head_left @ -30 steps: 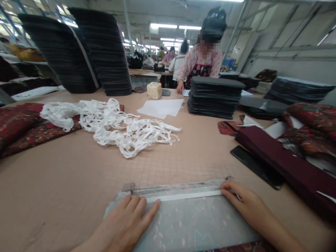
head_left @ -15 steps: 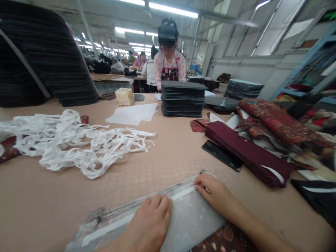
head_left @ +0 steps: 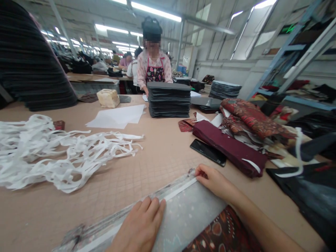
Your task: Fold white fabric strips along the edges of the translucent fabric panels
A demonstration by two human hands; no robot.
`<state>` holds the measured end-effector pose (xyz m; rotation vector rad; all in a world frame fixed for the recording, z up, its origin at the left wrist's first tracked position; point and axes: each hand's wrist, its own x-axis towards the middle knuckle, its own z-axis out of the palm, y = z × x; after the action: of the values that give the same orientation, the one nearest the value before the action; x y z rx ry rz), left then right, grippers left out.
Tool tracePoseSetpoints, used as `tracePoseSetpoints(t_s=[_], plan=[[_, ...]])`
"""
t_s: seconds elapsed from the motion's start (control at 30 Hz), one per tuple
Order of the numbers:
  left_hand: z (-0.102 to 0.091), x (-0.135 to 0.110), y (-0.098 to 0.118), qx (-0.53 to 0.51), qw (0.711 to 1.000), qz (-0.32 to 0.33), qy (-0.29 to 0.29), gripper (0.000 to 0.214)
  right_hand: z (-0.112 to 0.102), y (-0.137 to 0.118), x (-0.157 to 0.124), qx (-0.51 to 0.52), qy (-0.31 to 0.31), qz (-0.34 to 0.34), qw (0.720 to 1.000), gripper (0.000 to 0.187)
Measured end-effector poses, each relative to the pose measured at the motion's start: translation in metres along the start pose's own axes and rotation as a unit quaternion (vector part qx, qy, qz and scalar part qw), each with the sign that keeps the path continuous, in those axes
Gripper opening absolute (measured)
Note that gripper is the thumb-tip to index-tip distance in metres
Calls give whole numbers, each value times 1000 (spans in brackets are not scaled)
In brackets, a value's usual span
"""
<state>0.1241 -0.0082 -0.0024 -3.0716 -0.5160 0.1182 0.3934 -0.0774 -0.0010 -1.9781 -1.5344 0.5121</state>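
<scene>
In front of me lies a piece of patterned fabric (head_left: 181, 217), its pale grey back turned up and a dark red print showing where it folds over. A narrow white strip (head_left: 181, 188) runs along its far edge. My left hand (head_left: 141, 222) rests palm down over the strip and fabric, fingers lying together on the cloth. At the far right end of the strip, my right hand (head_left: 211, 180) pinches it at the fabric edge, thumb and forefinger together. The exact grip under the fingertips is hidden.
A tangle of white strips (head_left: 70, 154) spreads across the left. Beyond my hands lie a black phone (head_left: 208, 152), folded maroon cloth (head_left: 228, 147), patterned fabric (head_left: 257, 119) and a dark sheet stack (head_left: 169, 101). A co-worker (head_left: 154, 66) stands behind that stack.
The view has turned a little right, so the table's things sit farther left. My left hand stays on the strip; my right hand keeps its pinch at the far end.
</scene>
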Motion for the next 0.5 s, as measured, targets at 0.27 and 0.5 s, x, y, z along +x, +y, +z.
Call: tracePoseSetpoints(t_s=[0.27, 0.5], plan=[[9, 0, -4, 6, 1000, 10, -8, 51, 3, 0, 3, -20, 1, 12, 1000, 17], [14, -2, -5, -5, 1000, 6, 24, 52, 4, -5, -3, -178, 34, -31, 983, 16]])
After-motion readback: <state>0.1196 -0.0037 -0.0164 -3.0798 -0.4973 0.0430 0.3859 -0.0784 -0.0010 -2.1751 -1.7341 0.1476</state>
